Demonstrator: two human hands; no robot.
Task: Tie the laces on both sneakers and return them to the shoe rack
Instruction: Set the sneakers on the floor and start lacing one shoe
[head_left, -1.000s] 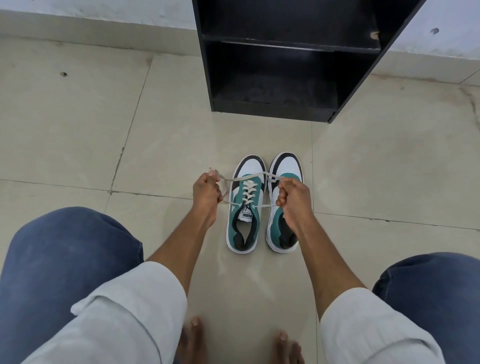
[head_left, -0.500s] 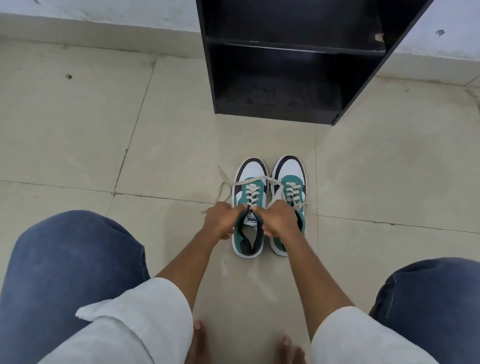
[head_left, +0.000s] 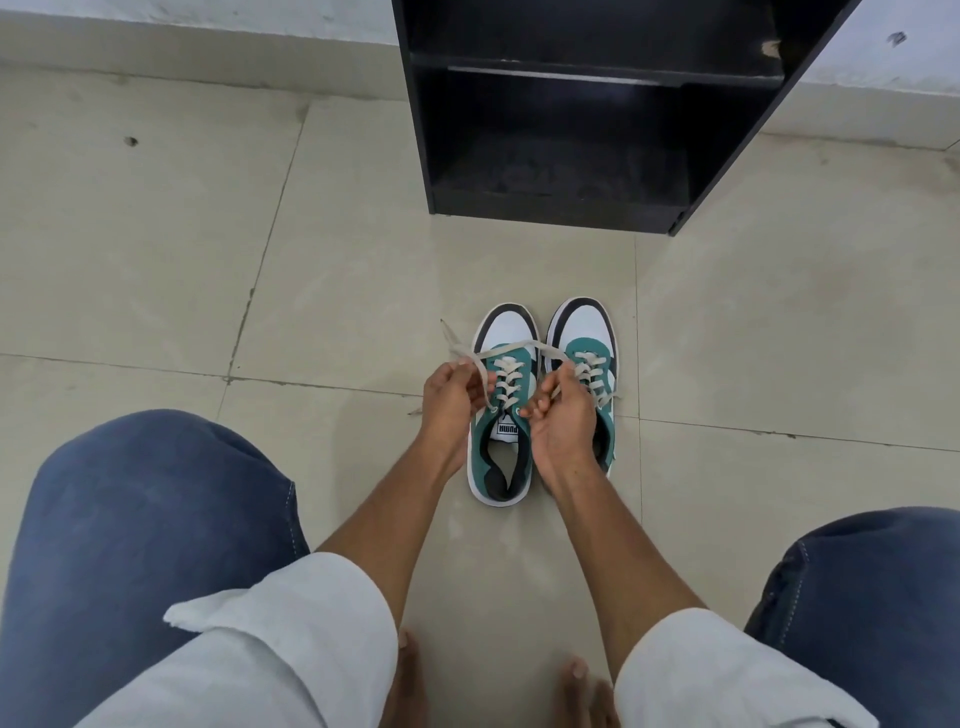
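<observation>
Two teal, white and black sneakers stand side by side on the floor, toes pointing at the rack. The left sneaker (head_left: 501, 436) has cream laces (head_left: 511, 349) stretched across its toe area. My left hand (head_left: 451, 402) pinches one lace end at the shoe's left side. My right hand (head_left: 563, 415) pinches the other end between the two shoes and covers the heel part of the right sneaker (head_left: 587, 338). The right sneaker's laces lie loose along its tongue.
A black shoe rack (head_left: 587, 119) with bare shelves stands on the tiled floor just beyond the sneakers, against a white wall. My knees in blue jeans fill the lower left and right, with bare toes (head_left: 410, 670) at the bottom.
My hands drew in from a wide sideways pull to the shoe's tongue, then lifted slightly apart, holding the lace ends as loops over the left sneaker.
</observation>
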